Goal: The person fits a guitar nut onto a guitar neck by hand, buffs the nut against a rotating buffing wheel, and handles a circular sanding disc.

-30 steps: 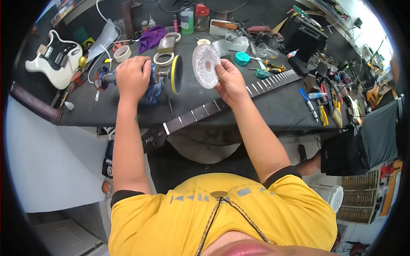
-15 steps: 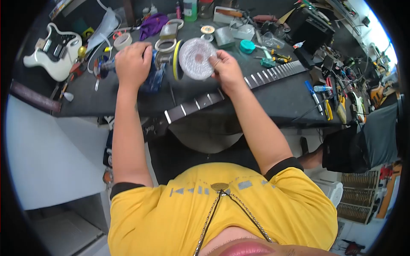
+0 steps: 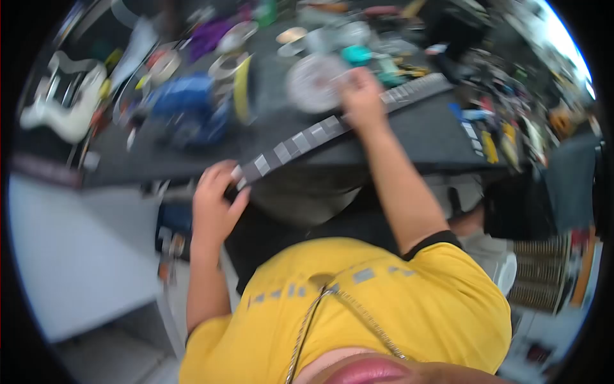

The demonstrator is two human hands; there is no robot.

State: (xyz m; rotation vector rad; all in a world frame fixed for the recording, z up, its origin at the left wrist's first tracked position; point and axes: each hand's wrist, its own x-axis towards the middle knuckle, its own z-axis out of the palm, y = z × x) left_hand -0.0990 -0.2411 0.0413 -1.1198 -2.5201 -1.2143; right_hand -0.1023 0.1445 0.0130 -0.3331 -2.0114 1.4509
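Note:
My right hand (image 3: 363,97) holds a round whitish polishing pad (image 3: 316,83) by its right edge, above the bench. My left hand (image 3: 214,200) is at the bench's front edge, its thumb and fingers around the headstock end of a dark guitar neck (image 3: 300,143). The headstock itself is mostly hidden by that hand. The neck lies slantwise across the bench, with pale strips along its fingerboard. Left of the pad stands a blue motor tool (image 3: 182,105) with a yellow-edged backing disc (image 3: 242,91). The view is smeared by motion.
A white guitar body (image 3: 64,109) lies at the far left. Rolls of tape (image 3: 167,64) and a purple cloth (image 3: 214,35) are behind the blue tool. Pens, pliers (image 3: 489,146) and other tools crowd the right side. Another person's dark shorts (image 3: 521,205) show at the right.
My left hand has left the blue tool and come down to the end of the guitar neck. The pad, still in my right hand, has moved right, away from the disc.

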